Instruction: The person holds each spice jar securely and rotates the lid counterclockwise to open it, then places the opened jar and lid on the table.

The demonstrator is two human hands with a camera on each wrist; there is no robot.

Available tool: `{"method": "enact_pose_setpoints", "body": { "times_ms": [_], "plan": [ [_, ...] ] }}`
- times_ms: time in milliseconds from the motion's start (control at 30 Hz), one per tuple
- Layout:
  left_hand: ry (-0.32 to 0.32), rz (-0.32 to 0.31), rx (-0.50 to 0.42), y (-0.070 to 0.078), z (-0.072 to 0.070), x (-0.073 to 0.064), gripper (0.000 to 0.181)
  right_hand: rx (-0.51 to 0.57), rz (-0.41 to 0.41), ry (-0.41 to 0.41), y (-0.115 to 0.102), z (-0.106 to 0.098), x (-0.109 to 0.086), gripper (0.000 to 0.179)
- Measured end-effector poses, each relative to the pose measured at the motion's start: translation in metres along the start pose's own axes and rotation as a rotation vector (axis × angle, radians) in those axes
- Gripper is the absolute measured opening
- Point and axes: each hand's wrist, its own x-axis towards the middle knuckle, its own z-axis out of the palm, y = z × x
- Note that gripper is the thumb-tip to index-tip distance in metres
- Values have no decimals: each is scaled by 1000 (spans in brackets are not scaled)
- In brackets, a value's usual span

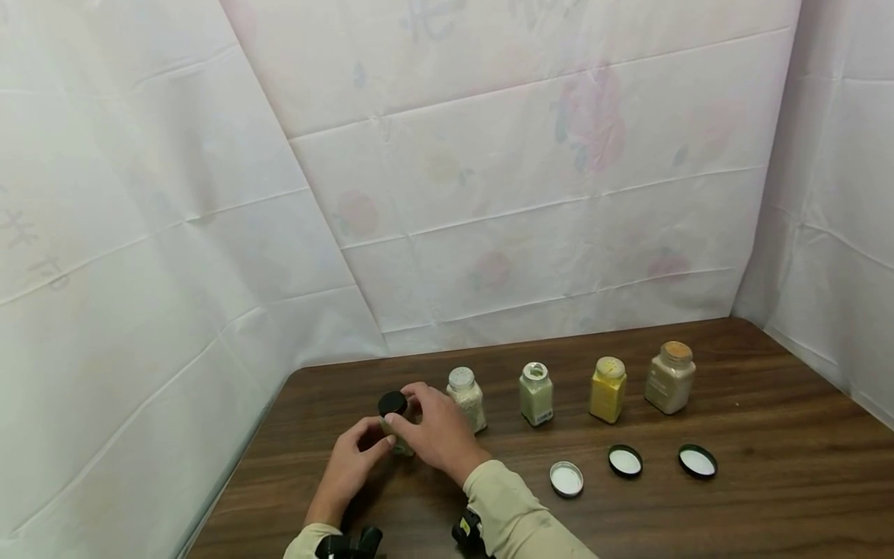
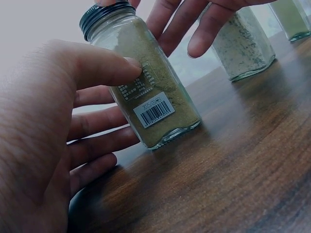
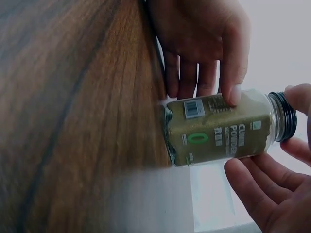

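Observation:
A square glass jar of cumin powder (image 3: 218, 138) stands on the table near its left side, its black lid (image 1: 393, 402) on top. My left hand (image 1: 349, 470) holds the jar's body, thumb on the barcode side and fingers around the back. With thumb and finger my right hand (image 1: 443, 431) pinches the lid; its other fingers spread beside the glass. Just right of the right hand is a jar with pale, flecked contents (image 1: 469, 400), its lid off.
Farther right stand a lidless pale green jar (image 1: 536, 400), a yellow jar (image 1: 608, 394) and a larger beige jar (image 1: 669, 382). In front lie three lids with white insides up: left (image 1: 566, 479), middle (image 1: 625, 461) and right (image 1: 698, 461). White sheeting (image 1: 531, 233) surrounds the wooden table (image 1: 768, 473).

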Motion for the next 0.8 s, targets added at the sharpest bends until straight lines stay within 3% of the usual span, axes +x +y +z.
{"method": "enact_pose_setpoints", "body": {
  "times_ms": [267, 800],
  "plan": [
    [-1, 8, -2, 0, 0, 2, 22, -33, 29, 14, -4, 0, 0, 46],
    [-6, 21, -20, 1, 0, 0, 26, 2, -33, -5, 3, -3, 0, 43]
  ]
}}
